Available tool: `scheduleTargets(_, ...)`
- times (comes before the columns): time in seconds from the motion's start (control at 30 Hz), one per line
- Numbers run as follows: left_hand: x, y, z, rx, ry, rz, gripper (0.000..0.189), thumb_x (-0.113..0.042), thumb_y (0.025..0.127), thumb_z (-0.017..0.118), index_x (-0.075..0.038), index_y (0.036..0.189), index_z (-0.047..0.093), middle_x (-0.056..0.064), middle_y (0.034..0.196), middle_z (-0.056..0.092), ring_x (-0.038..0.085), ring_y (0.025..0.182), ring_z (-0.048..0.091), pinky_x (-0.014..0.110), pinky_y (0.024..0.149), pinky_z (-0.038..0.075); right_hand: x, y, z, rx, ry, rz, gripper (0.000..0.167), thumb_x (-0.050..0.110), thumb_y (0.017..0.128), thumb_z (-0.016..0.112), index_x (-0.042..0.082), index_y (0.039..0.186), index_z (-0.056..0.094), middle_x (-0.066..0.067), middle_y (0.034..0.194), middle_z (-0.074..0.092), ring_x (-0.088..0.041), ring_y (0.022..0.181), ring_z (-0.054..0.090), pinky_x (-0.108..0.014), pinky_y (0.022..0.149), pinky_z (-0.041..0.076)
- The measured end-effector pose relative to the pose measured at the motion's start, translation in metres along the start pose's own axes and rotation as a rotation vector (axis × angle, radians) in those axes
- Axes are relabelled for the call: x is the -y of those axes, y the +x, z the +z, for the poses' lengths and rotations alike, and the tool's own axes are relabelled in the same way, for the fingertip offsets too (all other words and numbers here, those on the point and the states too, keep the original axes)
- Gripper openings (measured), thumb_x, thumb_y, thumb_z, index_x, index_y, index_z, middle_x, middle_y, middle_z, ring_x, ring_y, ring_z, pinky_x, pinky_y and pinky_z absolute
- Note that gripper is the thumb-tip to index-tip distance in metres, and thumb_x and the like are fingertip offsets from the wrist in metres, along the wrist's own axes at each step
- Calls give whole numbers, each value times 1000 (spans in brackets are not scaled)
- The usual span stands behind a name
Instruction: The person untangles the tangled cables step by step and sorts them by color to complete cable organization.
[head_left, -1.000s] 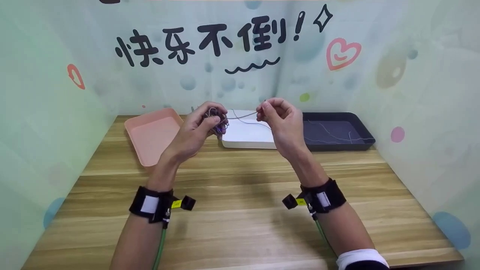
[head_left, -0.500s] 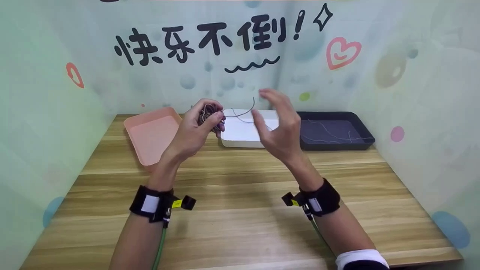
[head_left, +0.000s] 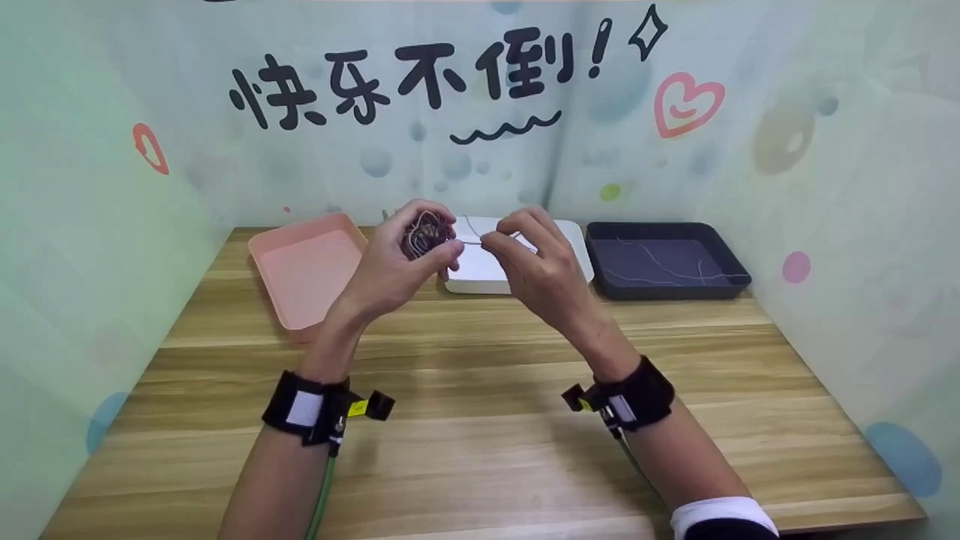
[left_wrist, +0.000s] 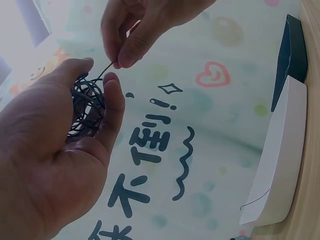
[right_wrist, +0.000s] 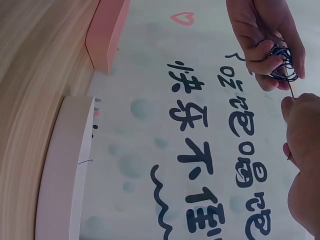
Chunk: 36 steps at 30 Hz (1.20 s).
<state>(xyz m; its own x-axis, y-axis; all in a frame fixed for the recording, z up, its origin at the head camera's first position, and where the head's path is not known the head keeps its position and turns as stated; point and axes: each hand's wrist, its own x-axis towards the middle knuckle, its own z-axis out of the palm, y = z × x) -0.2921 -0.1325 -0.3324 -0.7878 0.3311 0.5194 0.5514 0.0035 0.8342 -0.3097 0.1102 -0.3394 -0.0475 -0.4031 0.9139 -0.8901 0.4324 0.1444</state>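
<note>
Cupped in my left hand is a tangled bundle of thin wires, dark and grey in colour. The left thumb lies along its near side and the fingers curl behind it. One wire strand runs out of the bundle in the left wrist view. Its free part is pinched between thumb and fingertips of my right hand, a short distance to the right of the bundle. In the right wrist view the bundle sits close to the right fingertips. Both hands are raised in front of the trays.
A white tray stands behind the hands, with a thin strand in it. To its left is a pink tray, set at an angle. A black tray on the right holds several thin strands. All rest on the wooden table.
My right hand let go of the strand's end, opened, then came down and left to pinch the strand closer to the bundle. My left hand has stayed nearly in place.
</note>
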Motion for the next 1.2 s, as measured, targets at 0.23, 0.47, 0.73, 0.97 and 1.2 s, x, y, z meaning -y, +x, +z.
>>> scheduleTargets(0.23,-4,-1,-6,-14,46,39,29,-7,110,70,-5,138,65,16,117,73,24,101,80,31,78,69,-4,2,-4,-38,75,46,10,-6,100,81,4,103,81,-10,94,69,-27,92,65,-33,77,56)
scheduleTargets(0.47,-4,-1,-8,-7,4,42,22,-8,110,70,-7,132,66,26,116,71,26,99,80,32,77,68,-9,4,-9,-58,113,90,8,-2,102,79,2,97,81,-11,92,70,-28,88,65,-34,74,53)
scheduleTargets(0.73,-4,-1,-9,-15,-56,23,24,-4,110,68,4,132,62,18,112,71,24,97,79,33,76,69,-15,4,-18,-67,156,140,9,-6,100,80,1,95,79,-12,91,71,-28,89,68,-34,77,55)
scheduleTargets(0.97,-6,-3,-24,-73,-65,50,18,-1,111,64,1,128,63,17,110,72,22,92,76,31,76,68,-31,2,-32,-81,200,250,9,-8,99,79,-2,93,79,-16,89,73,-26,82,68,-16,79,53)
scheduleTargets(1.2,-5,-8,-44,-133,-59,66,15,-2,111,64,-4,125,64,22,106,71,22,90,75,27,71,66,-47,-2,-53,-6,252,386,6,-4,100,81,0,95,83,-16,90,77,-6,84,63,-13,75,49)
